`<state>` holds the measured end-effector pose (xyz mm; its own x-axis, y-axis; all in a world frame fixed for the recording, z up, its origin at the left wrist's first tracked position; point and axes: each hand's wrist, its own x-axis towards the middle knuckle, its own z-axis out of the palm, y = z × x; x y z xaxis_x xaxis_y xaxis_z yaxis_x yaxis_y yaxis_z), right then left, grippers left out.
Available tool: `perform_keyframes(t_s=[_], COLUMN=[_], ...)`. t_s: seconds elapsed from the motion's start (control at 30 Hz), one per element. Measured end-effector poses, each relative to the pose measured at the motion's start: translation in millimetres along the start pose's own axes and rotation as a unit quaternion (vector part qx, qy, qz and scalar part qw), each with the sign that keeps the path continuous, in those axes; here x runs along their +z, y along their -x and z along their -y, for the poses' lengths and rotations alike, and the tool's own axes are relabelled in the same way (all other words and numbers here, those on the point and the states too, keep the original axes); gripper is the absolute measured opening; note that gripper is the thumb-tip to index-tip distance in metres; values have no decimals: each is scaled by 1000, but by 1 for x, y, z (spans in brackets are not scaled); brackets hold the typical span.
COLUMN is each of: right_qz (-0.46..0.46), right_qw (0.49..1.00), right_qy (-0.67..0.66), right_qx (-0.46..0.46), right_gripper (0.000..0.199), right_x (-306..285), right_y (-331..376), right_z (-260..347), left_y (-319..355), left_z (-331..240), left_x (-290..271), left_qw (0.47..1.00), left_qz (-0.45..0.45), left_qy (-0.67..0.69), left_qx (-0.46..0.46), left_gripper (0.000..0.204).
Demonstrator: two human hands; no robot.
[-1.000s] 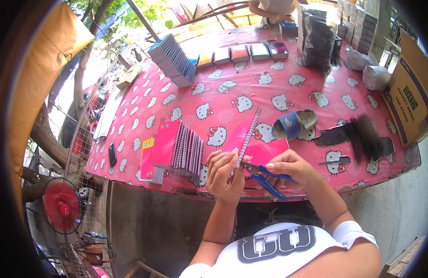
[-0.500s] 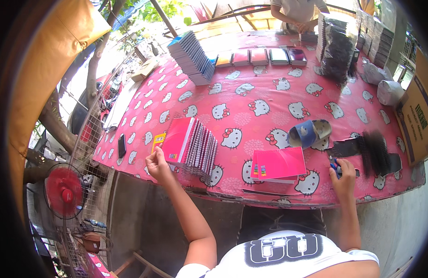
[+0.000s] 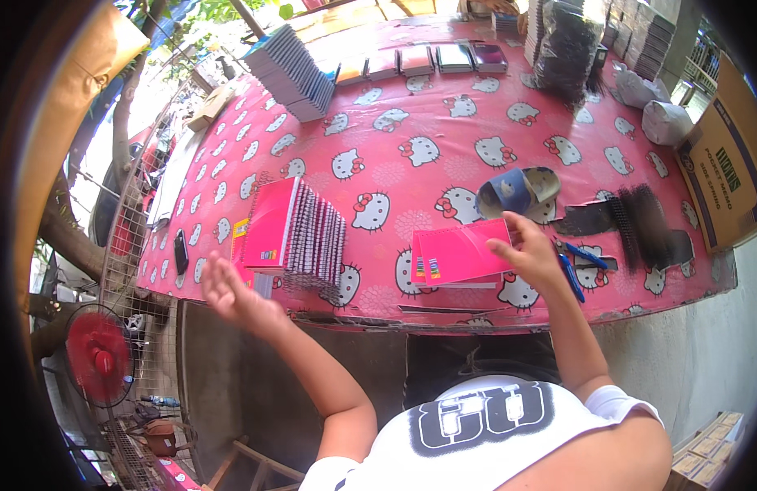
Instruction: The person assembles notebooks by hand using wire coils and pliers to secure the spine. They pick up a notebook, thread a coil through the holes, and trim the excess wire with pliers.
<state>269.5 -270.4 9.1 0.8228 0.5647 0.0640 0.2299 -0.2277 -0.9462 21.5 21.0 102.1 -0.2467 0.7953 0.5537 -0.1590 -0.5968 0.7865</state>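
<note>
My left hand [image 3: 243,301] is open, palm turned up and fingers stretched, just in front of a stack of spiral-bound pink notebooks [image 3: 300,237]. It holds nothing. A yellow-marked piece [image 3: 240,233] shows at that stack's left side. My right hand [image 3: 532,252] grips the right edge of the top pink notebook [image 3: 464,252] on a small low pile, its thumb over the cover; the other fingertips are partly hidden. Beside that hand, blue-handled pliers [image 3: 572,278] lie spread on the table. Beyond the pile rests a blue slipper [image 3: 509,193].
Black wire spirals [image 3: 644,225] lie at the right near a cardboard box [image 3: 726,155]. A tall notebook stack [image 3: 290,74] and a row of smaller stacks [image 3: 415,60] stand farther back. A phone [image 3: 181,251] is near the left edge. Another person's hands show at the far side.
My right hand has let go of the blue-handled pliers and moved left onto the pink notebook pile. My left hand has come off the notebook stack and opened. The view has shifted.
</note>
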Motion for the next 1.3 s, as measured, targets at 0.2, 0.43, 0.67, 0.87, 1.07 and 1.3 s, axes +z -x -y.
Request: perform_keyframes(t_s=[0.2, 0.43, 0.67, 0.87, 1.07, 1.3], right_qz=[-21, 33, 50, 87, -212, -184], right_qw=[999, 986, 986, 948, 803, 844], right_qy=[-6, -99, -125, 111, 555, 503], right_qx=[-37, -132, -96, -287, 43, 15], right_gripper=[45, 40, 35, 45, 42, 21], right_x=[-15, 20, 28, -14, -168, -191], right_y=[3, 18, 16, 6, -29, -40], right_z=[23, 45, 46, 41, -39, -76], left_y=[63, 162, 163, 169, 165, 168], left_z=[-76, -39, -50, -50, -58, -53], left_x=[-8, 55, 64, 84, 92, 92], left_qw=[905, 886, 875, 848, 839, 846], left_qz=[217, 457, 478, 479, 496, 492], left_qy=[360, 28, -73, -154, -148, -141], left_qx=[-64, -69, 21, 169, 165, 148], left_gripper=[41, 67, 55, 11, 16, 13])
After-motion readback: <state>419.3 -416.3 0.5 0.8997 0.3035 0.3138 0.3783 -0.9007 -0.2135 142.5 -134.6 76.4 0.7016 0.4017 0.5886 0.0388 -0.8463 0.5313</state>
